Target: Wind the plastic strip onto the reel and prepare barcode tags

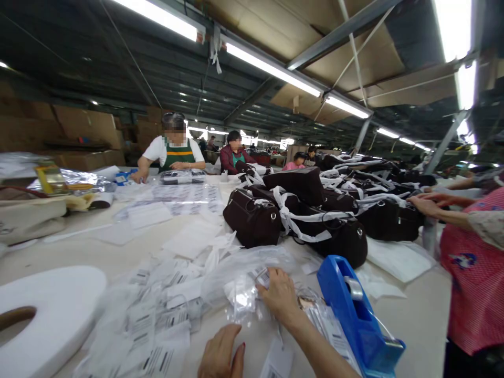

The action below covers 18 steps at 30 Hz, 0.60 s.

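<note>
My right hand [281, 298] is on a small clear plastic bag [243, 294] with a printed label, its fingers curled over the edge; part of the grip is hidden. My left hand [222, 352] rests at the front of the table, fingers stretched out and thumb apart, holding nothing. Under my right wrist lies a white tag [277, 359] on a cord. To the left spread several clear bags with barcode labels [157, 325]. A blue tape dispenser [358, 320] stands right of my right forearm. Beyond it are dark brown handbags [252, 218] with white wrapped straps.
A large white roll [66, 315] lies at the left. White sheets [401, 257] lie by the handbags. Across the table [129, 252] a person in a green apron [179, 157] handles a plastic-wrapped item. At the right, a person's hands [429, 205] touch a handbag.
</note>
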Motion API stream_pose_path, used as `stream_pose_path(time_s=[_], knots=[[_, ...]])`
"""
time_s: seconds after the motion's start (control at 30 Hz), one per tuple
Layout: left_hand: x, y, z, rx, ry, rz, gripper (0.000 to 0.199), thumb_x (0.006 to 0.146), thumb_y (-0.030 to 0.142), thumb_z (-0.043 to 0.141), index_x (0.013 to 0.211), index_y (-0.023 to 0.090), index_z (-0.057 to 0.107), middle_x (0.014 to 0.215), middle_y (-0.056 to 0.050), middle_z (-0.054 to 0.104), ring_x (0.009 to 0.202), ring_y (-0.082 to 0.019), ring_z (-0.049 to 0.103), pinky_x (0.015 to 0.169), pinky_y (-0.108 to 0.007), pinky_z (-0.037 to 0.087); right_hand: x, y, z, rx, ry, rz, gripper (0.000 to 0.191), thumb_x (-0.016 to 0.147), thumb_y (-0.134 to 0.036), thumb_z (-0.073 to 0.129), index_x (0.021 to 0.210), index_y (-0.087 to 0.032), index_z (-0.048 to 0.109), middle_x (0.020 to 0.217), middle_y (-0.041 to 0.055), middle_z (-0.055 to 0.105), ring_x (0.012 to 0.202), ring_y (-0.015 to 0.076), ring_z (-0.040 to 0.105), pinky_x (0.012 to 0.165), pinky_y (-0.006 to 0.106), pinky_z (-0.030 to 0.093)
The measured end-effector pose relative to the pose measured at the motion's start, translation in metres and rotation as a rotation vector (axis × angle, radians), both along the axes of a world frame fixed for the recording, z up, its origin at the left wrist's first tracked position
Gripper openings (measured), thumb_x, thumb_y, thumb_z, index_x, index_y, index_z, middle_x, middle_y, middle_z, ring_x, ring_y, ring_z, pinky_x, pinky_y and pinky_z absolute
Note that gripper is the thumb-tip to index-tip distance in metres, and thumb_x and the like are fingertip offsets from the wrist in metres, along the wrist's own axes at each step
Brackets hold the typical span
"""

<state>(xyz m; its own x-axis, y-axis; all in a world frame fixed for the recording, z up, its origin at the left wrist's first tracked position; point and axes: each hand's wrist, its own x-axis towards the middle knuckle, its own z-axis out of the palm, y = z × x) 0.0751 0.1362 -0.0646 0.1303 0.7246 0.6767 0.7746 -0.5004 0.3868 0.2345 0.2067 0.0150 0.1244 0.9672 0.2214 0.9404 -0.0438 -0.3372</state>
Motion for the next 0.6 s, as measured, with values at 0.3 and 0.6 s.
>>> stream_pose_path(time_s=[0.3, 0.6], knots=[[0.009, 0.032, 0.014, -0.181, 0.084, 0.082, 0.027, 0.074, 0.011, 0.045, 0.097, 0.015, 0.06, 0.095, -0.01, 0.069, 0.09, -0.022, 0.064, 0.081, -0.037, 0.053, 0.015, 0.009, 0.0, -0.055, 0.028, 0.054, 0.038, 0.071, -0.03, 0.058, 0.105, -0.012, 0.059, 0.103, 0.0141, 0.065, 0.096, 0.0301, 0.059, 0.082, 0.038, 0.043], [0.01, 0.038, 0.011, -0.269, 0.16, 0.051, 0.028, 0.073, 0.018, 0.054, 0.1, 0.017, 0.063, 0.103, -0.011, 0.064, 0.096, -0.026, 0.06, 0.08, -0.04, 0.05, 0.02, -0.022, 0.006, 0.005, 0.115, 0.089, 0.029, 0.078, -0.02, 0.052, 0.105, -0.01, 0.059, 0.104, 0.0133, 0.062, 0.1, 0.0263, 0.055, 0.087, 0.035, 0.04]])
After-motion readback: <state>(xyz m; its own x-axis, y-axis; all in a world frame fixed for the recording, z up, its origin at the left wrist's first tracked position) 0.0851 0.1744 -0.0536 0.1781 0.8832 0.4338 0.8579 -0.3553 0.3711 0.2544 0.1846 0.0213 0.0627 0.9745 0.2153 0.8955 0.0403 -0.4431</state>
